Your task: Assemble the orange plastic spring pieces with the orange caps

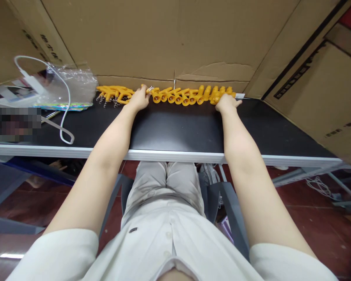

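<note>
A long row of yellow plastic parts [178, 95] lies along the far edge of the black table [175, 128], right against the cardboard wall [169, 39] behind it. The parts are bright orange-yellow, branched like small Y-shaped fittings with round open ends facing the person, and they are packed side by side. At the left end of the row small metal springs [107, 101] hang off some of them.

Dark printing runs on the cardboard at the upper left and on the box [324, 89] at the right, but it is too slanted and small to read.

The left hand [139, 99] rests on the row a little left of its middle, fingers curled over the parts; whether it grips one cannot be told. The right hand [226, 103] lies at the right end of the row, palm down, fingers loosely spread and touching the last parts. The stretch of parts between the two hands is bare. A white cable [64, 117] and a clear plastic bag [73, 88] lie well to the left.
</note>
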The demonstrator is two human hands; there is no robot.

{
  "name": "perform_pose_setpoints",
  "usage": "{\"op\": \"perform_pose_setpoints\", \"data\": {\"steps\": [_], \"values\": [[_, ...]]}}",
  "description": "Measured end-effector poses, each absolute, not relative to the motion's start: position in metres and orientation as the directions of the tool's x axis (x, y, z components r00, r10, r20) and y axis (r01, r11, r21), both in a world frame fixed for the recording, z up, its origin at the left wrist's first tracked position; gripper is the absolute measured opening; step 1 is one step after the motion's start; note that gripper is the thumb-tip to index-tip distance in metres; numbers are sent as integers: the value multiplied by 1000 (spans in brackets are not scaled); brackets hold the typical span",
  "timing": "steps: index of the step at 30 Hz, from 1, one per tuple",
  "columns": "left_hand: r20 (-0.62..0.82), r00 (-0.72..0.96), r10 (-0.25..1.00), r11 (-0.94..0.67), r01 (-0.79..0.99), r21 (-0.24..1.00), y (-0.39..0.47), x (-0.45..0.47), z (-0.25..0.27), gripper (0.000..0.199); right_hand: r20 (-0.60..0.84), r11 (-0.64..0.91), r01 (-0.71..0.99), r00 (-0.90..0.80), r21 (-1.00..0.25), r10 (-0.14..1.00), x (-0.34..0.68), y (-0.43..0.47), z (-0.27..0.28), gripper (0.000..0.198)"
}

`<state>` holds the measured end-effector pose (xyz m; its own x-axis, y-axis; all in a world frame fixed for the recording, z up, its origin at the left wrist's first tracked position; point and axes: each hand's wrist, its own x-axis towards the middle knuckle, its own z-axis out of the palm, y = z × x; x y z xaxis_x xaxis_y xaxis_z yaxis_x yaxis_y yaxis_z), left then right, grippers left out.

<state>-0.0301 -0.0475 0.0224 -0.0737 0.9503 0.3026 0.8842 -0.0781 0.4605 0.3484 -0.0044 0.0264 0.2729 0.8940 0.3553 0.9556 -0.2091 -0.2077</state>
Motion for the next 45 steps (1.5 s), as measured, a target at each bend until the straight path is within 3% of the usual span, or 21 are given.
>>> {"op": "perform_pose_setpoints", "data": {"steps": [4,11,16,25,32,35,40,45], "values": [[332,-17,943,-124,908,400,-57,-22,29,60,297,-186,976,213,-117,931,319,-32,52,37],[288,92,953,-177,941,288,-68,-7,38,59,238,158,984,-133,-87,962,278,-61,65,39],[298,156,942,-244,927,286,-67,-2,36,59,202,322,944,-304,-65,931,257,-72,61,44],[290,129,948,-222,922,317,-66,-4,38,60,216,229,973,-219,-20,951,261,-75,62,39],[345,208,915,-318,898,304,-58,-3,35,52,337,523,815,-433,-250,836,261,-48,44,44],[375,209,903,-332,895,299,-55,-3,33,49,370,500,767,-364,-402,855,262,-36,35,52],[403,192,895,-328,895,301,-51,-6,31,48,308,414,618,-276,-668,910,262,-28,28,52],[405,206,891,-347,884,313,-51,-7,31,44,226,322,475,-249,-819,942,262,-38,35,48]]}}
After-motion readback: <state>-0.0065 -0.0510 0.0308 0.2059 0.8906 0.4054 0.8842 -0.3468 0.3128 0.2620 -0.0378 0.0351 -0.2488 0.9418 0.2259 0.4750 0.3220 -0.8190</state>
